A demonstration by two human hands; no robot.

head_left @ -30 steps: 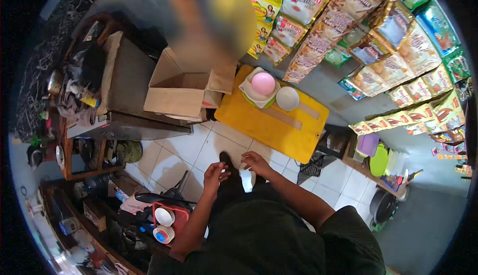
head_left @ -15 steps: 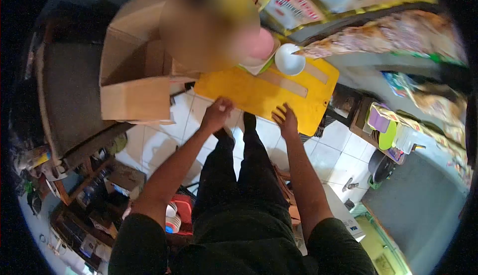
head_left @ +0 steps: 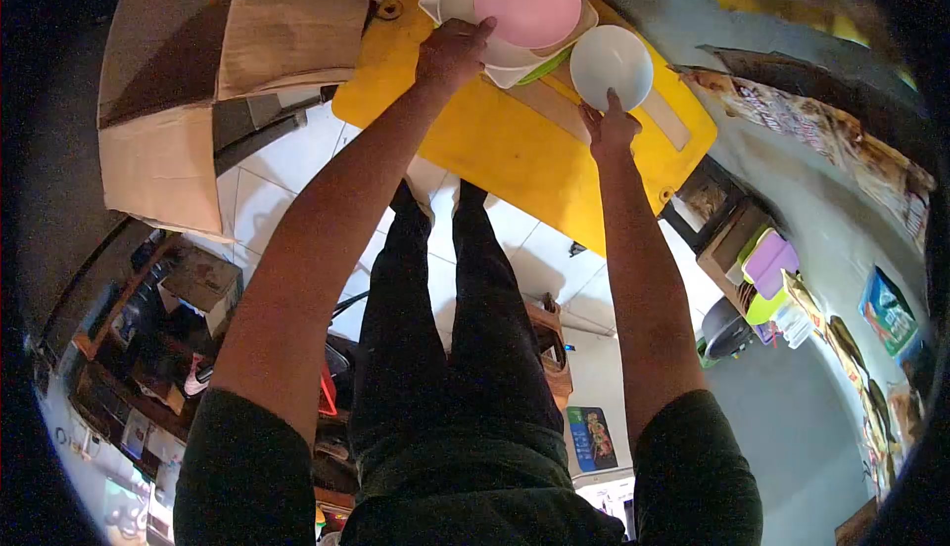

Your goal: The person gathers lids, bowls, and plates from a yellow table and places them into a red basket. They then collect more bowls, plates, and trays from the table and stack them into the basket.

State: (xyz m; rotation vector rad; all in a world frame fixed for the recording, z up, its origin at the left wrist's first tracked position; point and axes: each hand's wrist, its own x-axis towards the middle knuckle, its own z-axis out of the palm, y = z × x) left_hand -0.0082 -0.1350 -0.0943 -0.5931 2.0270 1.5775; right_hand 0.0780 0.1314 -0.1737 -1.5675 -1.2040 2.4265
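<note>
My left hand is closed at the near left edge of a stack of dishes, thumb against the rim of a round pink bowl. Under that bowl lies a white dish with pointed corners, and a bit of green dish shows beneath. My other fingers are partly hidden there. To the right, a round white bowl is gripped at its near rim by my right hand, thumb inside the rim and fingers below. Both hands are above the yellow tabletop.
An open cardboard box stands to the left of the yellow table. On the right are stacked purple and green plastic items and hanging packets. White floor tiles show below the table.
Both hands have reached forward from the near table edge, the left to the dish stack and the right onto the white bowl. The view has shifted, and the box now sits further left.
</note>
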